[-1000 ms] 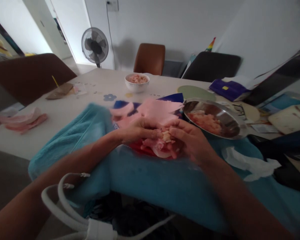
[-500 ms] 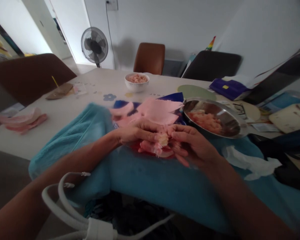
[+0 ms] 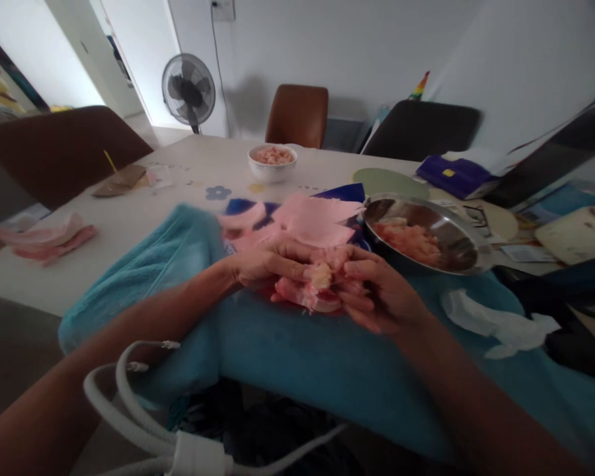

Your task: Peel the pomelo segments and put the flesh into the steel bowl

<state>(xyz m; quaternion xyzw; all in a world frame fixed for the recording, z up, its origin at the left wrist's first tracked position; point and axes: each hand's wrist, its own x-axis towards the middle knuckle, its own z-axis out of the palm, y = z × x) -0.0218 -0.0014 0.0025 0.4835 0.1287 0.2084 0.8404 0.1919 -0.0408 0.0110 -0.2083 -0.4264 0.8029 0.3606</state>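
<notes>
Head view, left hand [image 3: 272,261] and right hand [image 3: 389,287] pinching pink meat [image 3: 321,276], blue towel [image 3: 297,354] beneath; metal bowl [image 3: 457,246] nearby

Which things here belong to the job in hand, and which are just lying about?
Likely part of the job:
- fatty pink piece, held in left hand and right hand
- pink slabs
- steel bowl
- white bowl

Seemingly just lying about:
- fan
- purple packet
- green mat
</notes>
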